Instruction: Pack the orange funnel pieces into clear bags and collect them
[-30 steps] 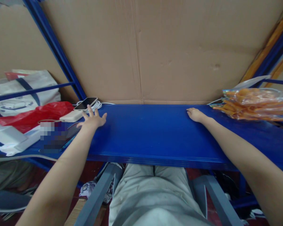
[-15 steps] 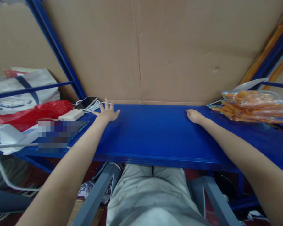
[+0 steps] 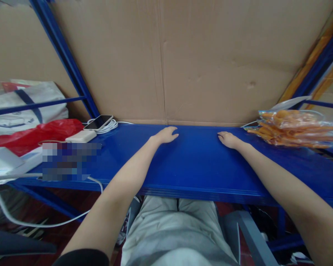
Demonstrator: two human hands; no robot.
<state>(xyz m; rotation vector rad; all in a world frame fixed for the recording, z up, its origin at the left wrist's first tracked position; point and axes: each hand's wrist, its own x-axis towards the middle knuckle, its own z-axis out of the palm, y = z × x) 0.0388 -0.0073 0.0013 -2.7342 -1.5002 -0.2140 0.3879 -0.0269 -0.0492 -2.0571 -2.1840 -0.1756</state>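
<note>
- Left hand [image 3: 165, 135] and right hand [image 3: 228, 140] lie palm-down, holding nothing, on the blue table [image 3: 194, 166].
- Orange packets [image 3: 296, 128] (contents unclear) far right, cut off.
- Phone [image 3: 98, 122] far left; nearby patch blurred.

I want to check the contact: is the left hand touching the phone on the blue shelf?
Apart. The head view shows the left hand on the blue shelf, with bare shelf between it and the phone.

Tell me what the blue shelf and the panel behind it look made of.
The blue shelf looks like painted metal: smooth, glossy, with a folded front lip. The back panel looks like matte brown cardboard, with a vertical seam and dents. Both hands rest flat on the shelf.
</note>
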